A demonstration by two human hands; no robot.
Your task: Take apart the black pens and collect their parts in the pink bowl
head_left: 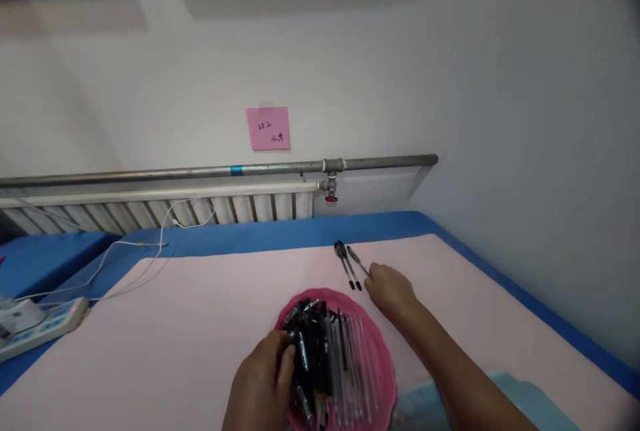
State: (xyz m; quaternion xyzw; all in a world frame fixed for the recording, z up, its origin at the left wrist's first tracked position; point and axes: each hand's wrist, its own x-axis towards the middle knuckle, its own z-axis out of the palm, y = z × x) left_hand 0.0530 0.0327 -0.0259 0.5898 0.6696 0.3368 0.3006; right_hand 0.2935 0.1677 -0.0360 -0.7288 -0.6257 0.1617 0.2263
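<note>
On the pink table cover, my right hand (393, 290) is closed around the near end of a pen (357, 259), which lies beside other black-capped pens (345, 263). A pink scalloped basket (384, 364) stands in front of me. Inside it, black pen caps with silvery clips (303, 351) fill the left half, and clear pen barrels (356, 371) lie lengthwise in the right half. Over the basket's left rim, my left hand (265, 378) has its fingers curled against the caps. What its fingertips pinch, if anything, is hidden.
A light blue cloth or bag (520, 394) lies under my right forearm. At the left edge sits a power strip (47, 328) with white cables (135, 278). Behind the blue table edge (280, 236) are a radiator (240, 208), a pipe (280, 168) and a red-handled valve (331, 200).
</note>
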